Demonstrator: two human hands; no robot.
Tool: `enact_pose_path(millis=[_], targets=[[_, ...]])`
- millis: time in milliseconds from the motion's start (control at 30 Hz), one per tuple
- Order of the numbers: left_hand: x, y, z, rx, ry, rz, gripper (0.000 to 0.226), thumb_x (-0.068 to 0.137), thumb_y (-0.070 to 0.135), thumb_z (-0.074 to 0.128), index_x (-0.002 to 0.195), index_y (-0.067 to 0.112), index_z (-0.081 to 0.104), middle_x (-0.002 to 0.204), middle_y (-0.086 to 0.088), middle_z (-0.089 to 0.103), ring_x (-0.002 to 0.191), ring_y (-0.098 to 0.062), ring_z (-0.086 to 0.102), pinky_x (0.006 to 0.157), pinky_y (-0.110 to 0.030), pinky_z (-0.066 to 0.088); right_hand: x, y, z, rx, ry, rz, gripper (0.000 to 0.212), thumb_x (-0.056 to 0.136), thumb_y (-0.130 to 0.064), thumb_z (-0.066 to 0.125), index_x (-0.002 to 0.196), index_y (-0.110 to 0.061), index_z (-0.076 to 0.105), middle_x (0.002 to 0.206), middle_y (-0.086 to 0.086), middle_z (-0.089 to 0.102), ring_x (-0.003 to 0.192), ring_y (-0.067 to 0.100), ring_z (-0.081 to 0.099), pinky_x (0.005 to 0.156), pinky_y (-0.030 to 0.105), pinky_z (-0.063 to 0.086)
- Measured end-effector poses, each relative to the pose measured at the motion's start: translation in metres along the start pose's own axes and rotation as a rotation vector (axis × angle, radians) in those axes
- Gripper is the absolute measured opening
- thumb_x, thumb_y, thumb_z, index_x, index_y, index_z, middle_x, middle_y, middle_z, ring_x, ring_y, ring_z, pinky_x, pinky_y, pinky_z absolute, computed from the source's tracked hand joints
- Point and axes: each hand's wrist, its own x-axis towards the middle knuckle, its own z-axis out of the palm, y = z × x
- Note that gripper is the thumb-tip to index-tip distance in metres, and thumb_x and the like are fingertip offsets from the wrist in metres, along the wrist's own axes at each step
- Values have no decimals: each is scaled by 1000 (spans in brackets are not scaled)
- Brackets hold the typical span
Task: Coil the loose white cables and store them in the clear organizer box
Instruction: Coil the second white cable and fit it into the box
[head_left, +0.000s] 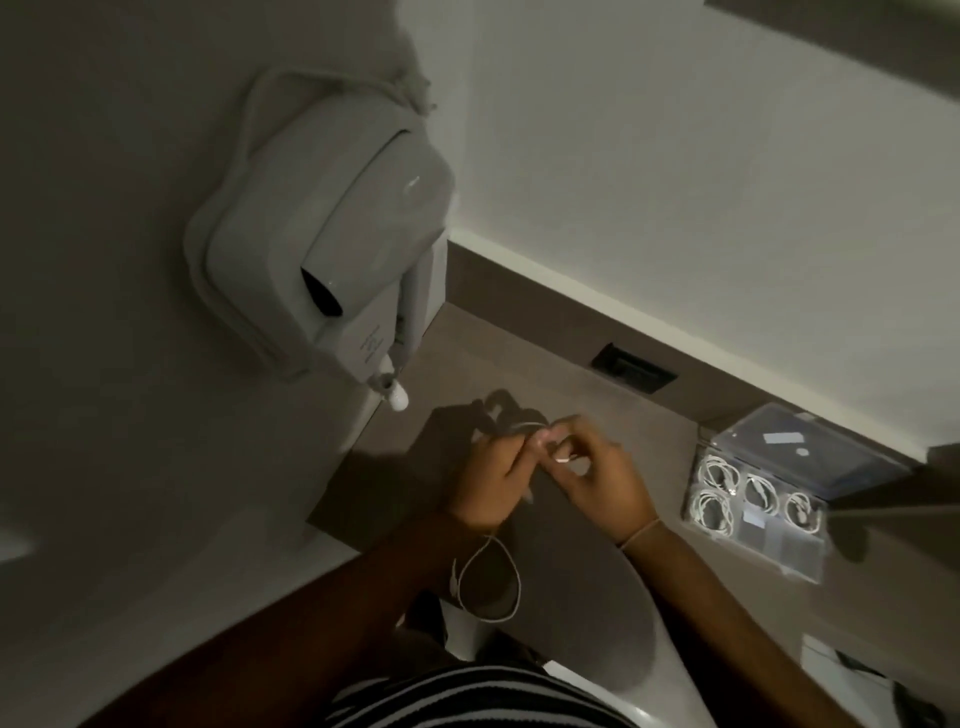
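Observation:
My left hand (491, 480) and my right hand (605, 475) meet above the brown counter, both pinching one white cable (491, 582). A loop of that cable hangs below my left wrist. The clear organizer box (810, 558) lies open to the right, its lid (810, 449) tipped back against the wall. Several coiled white cables (719, 475) sit in its upper compartments. The lower compartments look bare.
A white wall-mounted hair dryer (332, 249) hangs at the left with its cord end near the counter. A black socket panel (634, 366) is set in the counter by the wall. White items (841, 670) lie at the lower right.

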Motion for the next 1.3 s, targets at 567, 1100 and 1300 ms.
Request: enact_pose_path(millis=[567, 1100, 1300], targets=[[16, 204, -42, -1075, -808, 26, 49, 111, 47, 48, 131, 8, 70, 107, -18, 81, 103, -32, 79, 93, -40, 63, -14, -89, -125, 155, 191, 202, 12, 100, -7, 62, 101, -2, 72, 87, 7, 77, 78, 9, 69, 76, 18, 56], [18, 253, -4, -679, -734, 71, 81, 87, 92, 30, 59, 23, 61, 48, 7, 48, 36, -7, 37, 43, -15, 28, -50, -102, -262, 194, 257, -181, 25, 101, -27, 69, 81, -14, 76, 69, -5, 71, 61, -3, 61, 64, 13, 46], [34, 279, -29, -875, -845, 112, 62, 94, 71, 55, 55, 22, 50, 52, 2, 34, 38, -7, 31, 45, -16, 29, -16, -76, -235, 454, 405, -100, 39, 106, -17, 58, 68, -9, 65, 60, -3, 61, 62, 3, 54, 65, 16, 42]])
